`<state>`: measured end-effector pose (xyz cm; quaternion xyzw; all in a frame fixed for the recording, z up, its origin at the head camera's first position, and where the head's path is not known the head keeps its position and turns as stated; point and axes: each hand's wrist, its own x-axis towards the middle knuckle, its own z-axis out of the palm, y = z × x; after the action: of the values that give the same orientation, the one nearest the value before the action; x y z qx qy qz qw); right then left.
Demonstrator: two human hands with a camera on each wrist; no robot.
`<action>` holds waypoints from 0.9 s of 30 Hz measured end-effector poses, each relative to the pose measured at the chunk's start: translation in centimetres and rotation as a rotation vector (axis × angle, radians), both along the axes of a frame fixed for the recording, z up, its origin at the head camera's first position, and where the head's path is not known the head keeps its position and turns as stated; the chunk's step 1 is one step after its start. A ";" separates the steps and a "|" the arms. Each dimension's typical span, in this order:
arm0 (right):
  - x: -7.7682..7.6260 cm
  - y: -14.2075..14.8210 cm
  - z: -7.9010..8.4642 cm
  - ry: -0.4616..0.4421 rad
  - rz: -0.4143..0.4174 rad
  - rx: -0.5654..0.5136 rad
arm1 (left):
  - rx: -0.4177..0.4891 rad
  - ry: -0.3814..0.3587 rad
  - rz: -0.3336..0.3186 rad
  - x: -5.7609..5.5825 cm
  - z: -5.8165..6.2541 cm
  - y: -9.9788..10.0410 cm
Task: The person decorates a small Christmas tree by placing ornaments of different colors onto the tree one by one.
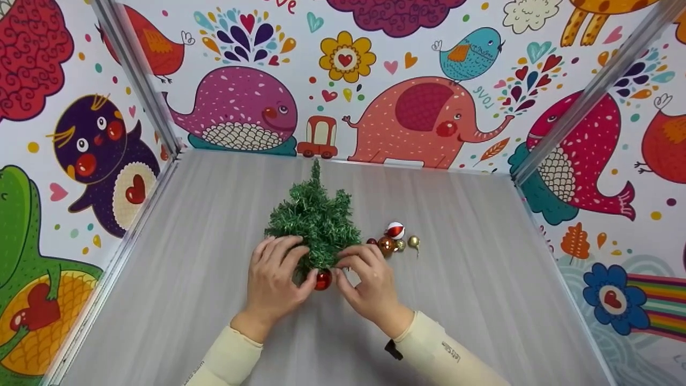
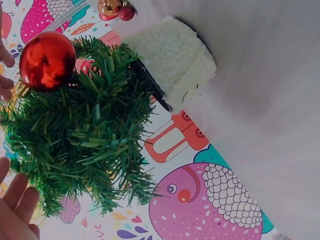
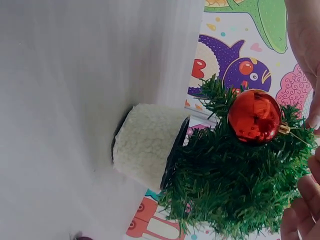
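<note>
A small green artificial Christmas tree (image 1: 316,217) stands in front of me in a cream fleecy pot (image 3: 147,145). At its front hangs a shiny red Christmas ball (image 1: 322,280) with a gold cap and a thin wire hook (image 3: 297,136). My right hand (image 1: 371,279) is on the ball's right, thumb and forefinger tips together at the hook. On the other side my left hand (image 1: 277,276) has its thumb beside the ball and its bent fingers over the branches, thumb and forefinger apart.
Right of the tree lie several small baubles: a red-and-white ball (image 1: 395,230), a copper ball (image 1: 386,246), a gold one (image 1: 414,242) and a dark red one (image 1: 372,242). Cartoon-printed walls with metal edging enclose the grey wood-grain table (image 1: 455,332).
</note>
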<state>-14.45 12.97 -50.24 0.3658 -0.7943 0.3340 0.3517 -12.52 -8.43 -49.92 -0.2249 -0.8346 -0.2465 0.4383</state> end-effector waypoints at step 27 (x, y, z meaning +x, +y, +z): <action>-3.6 13.0 -7.8 -0.328 -0.395 0.251 | -0.006 -0.053 -0.031 -0.6 -0.1 -0.3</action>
<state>-18.07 25.93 -58.00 0.1857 -0.9316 0.2127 0.2289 -13.08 -8.69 -50.06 -0.2325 -0.8432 -0.2565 0.4112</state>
